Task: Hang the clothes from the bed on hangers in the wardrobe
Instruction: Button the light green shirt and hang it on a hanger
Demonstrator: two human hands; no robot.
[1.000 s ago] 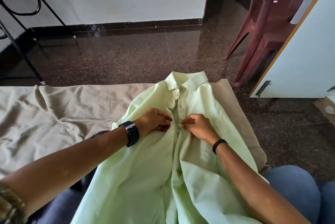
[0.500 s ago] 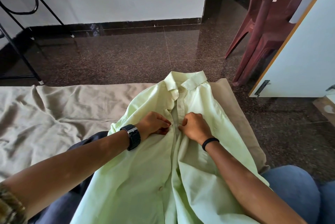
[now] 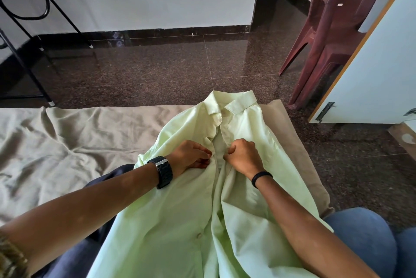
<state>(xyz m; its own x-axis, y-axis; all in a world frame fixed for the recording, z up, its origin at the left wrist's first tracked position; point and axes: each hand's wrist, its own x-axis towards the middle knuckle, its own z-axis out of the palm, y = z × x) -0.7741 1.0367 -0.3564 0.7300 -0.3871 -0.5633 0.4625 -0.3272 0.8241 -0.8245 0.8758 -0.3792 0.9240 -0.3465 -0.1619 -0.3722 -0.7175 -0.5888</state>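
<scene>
Shirt (image 3: pixel 180 221): pale green, button-front, lying face up on the bed near its right corner; collar (image 3: pixel 231 103) at the far edge, hem running toward the person's lap.
Placket: two front edges meet down the middle, parted a little between the hands; one button visible below the collar, another lower down.
Left hand (image 3: pixel 188 157): on the shirt's left front panel, fingers curled, tips pinching the panel edge at the placket.
Right hand (image 3: pixel 244 156): on the right front panel, fingers curled tight, pinching the opposite edge; just beside the left hand, not touching it.
Watch (image 3: pixel 163 172): black, on the left wrist.
Band (image 3: pixel 261 177): thin, black, on the right wrist.
Bed (image 3: pixel 67 142): covered in a creased beige sheet.
Dark garment (image 3: pixel 112 173): partly under the shirt's left side, kind unclear.
Chairs (image 3: pixel 326 37): maroon plastic, stacked, on the floor beyond the bed's right corner.
Door (image 3: pixel 371 70): white, wood-edged, at far right, beside the chairs.
Floor (image 3: pixel 168 70): dark speckled stone, polished.
</scene>
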